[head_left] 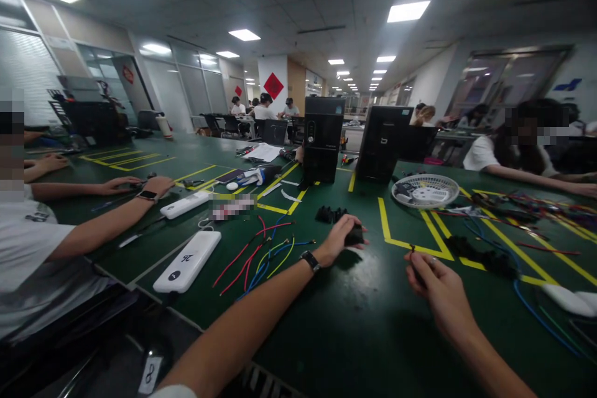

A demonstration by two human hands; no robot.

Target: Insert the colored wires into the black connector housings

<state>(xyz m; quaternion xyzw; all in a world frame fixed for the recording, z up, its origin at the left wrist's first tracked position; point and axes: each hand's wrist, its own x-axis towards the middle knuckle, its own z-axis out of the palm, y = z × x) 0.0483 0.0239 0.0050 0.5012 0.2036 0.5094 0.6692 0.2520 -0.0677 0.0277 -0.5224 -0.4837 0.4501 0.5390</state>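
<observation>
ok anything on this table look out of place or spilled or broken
Nothing looks spilled or broken. A long blue wire at right straggles across the yellow tape, and the wire tangle behind it overruns the tape lines too. The pale patch between the left hand and right hand is probably just glare.

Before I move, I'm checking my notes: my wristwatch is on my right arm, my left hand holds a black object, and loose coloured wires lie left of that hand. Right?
Not quite: the head view shows the wristwatch on your left arm. Your left hand does hold a black object, with loose coloured wires left of it.
</observation>
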